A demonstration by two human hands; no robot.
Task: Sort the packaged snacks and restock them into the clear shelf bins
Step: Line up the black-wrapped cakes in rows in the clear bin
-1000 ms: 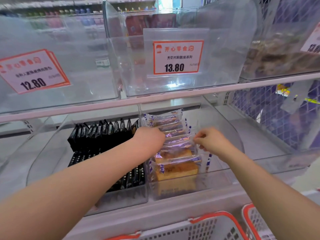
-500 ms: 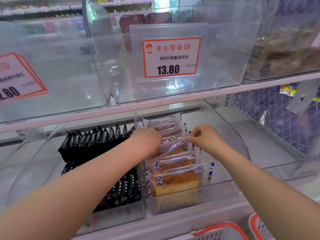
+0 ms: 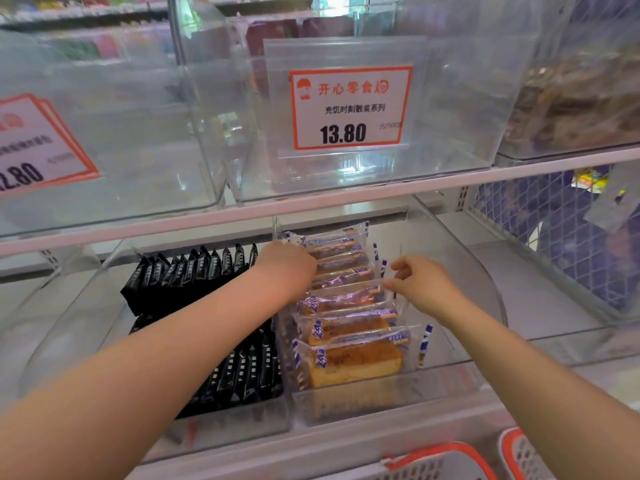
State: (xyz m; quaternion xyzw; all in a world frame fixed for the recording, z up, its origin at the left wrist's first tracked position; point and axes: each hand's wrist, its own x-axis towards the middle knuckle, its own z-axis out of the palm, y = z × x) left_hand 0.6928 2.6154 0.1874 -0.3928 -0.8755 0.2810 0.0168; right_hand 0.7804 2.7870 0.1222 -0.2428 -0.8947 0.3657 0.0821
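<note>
At frame centre, the left hand (image 3: 289, 268) braces the cake packets (image 3: 341, 296), its grip hidden, while the right hand (image 3: 420, 287) pinches one wrapper to straighten the row.

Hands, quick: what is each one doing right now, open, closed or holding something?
Left hand: on the cake packs; fingers hidden, so its state cannot be told.
Right hand: pinching the edge of a cake pack.

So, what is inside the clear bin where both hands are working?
A row of cake packs in clear wrappers stands in the bin. The left hand and right hand cover parts of the middle packs; what lies beneath the row is hidden.
</note>
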